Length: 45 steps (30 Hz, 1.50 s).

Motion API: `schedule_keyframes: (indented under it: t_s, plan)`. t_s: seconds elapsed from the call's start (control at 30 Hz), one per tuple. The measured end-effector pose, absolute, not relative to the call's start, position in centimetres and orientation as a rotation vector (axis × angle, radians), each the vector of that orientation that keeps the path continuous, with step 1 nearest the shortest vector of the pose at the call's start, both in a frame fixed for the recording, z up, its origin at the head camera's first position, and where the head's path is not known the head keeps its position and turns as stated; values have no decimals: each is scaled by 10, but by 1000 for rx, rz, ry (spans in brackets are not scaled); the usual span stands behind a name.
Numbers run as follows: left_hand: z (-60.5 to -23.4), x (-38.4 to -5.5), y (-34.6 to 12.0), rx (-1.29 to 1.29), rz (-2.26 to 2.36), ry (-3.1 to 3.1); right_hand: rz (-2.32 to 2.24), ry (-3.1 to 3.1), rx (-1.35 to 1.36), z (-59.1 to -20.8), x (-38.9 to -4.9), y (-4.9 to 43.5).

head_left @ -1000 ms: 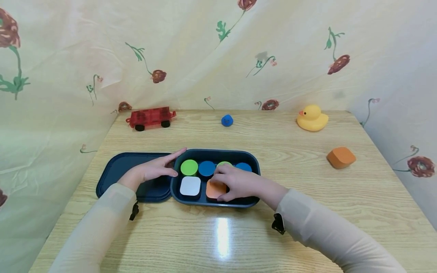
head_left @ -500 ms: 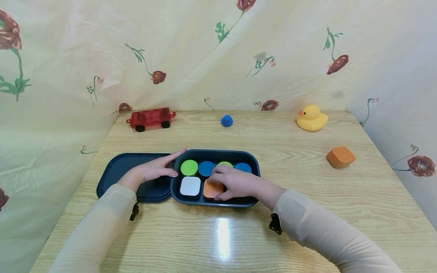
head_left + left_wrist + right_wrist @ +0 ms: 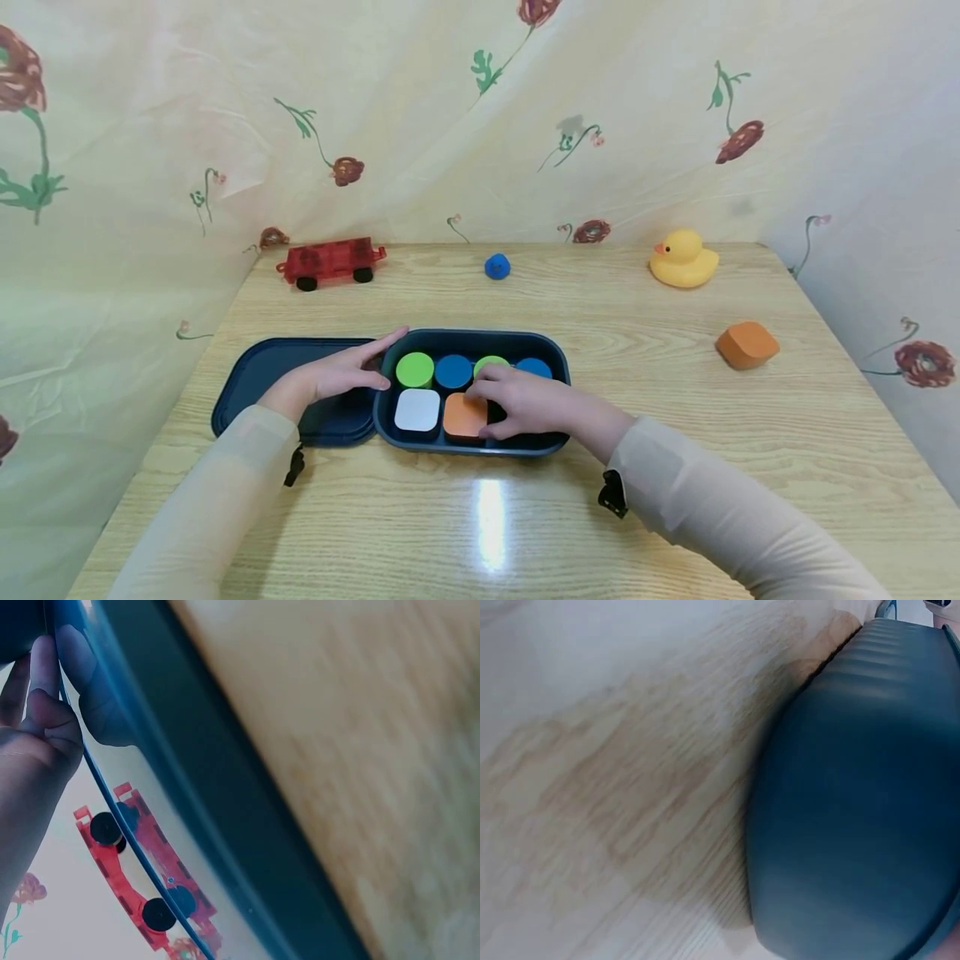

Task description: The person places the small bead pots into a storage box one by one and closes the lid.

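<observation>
A dark blue box (image 3: pixel 468 451) holds green and blue round pieces along its back row. In front of them sit a white rounded-square block (image 3: pixel 417 409) and an orange rounded-square block (image 3: pixel 465 415). My right hand (image 3: pixel 525 402) reaches into the box just right of the orange block, its bent fingers at the block's right edge and its thumb by the front right corner. My left hand (image 3: pixel 341 372) rests at the box's left end, thumb and forefinger spread along the rim. The matching dark lid (image 3: pixel 258 375) lies beneath that hand.
A red toy wagon (image 3: pixel 330 261), a small blue toy (image 3: pixel 497 267) and a yellow rubber duck (image 3: pixel 683 260) stand along the back of the wooden table (image 3: pixel 360 508). Another orange block (image 3: pixel 747 345) lies at the right. A flowered curtain (image 3: pixel 420 100) hangs behind.
The orange block in the box has shifted left toward the white one. My right hand first moved left with it, then eased slightly right, off the block. The left hand stays put.
</observation>
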<state>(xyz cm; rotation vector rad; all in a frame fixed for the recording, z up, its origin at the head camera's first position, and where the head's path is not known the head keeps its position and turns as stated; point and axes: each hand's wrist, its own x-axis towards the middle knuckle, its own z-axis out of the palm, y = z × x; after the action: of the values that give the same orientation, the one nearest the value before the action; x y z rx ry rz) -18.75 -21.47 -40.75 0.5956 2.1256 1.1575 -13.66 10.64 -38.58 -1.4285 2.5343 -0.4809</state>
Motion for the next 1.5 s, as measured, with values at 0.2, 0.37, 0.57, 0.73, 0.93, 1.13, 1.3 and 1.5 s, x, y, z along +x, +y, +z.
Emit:
schedule_keyframes:
  t_s: [0.2, 0.37, 0.57, 0.73, 0.93, 1.13, 1.3, 1.5]
  plan:
    - [-410, -188, -216, 592, 1151, 2127, -498, 2524, -1433, -387, -136, 101]
    - [-409, -188, -216, 600, 1154, 2123, -498, 2530, -1456, -387, -136, 96]
    - [-406, -187, -215, 596, 1154, 2124, -507, 2536, -1489, -386, -136, 93]
    - [-405, -187, -215, 593, 1153, 2125, -510, 2534, -1435, -383, -135, 95]
    - [-405, -187, -214, 608, 1153, 2123, -546, 2590, -1356, -373, -138, 109]
    - [-404, -187, -215, 597, 1144, 2134, -685, 2669, -1273, -360, -148, 137]
    - [-403, -187, -214, 614, 1148, 2130, -864, 2685, -1072, -346, -156, 169]
    - [-403, -187, -216, 614, 1139, 2123, -902, 2801, -922, -340, -167, 218]
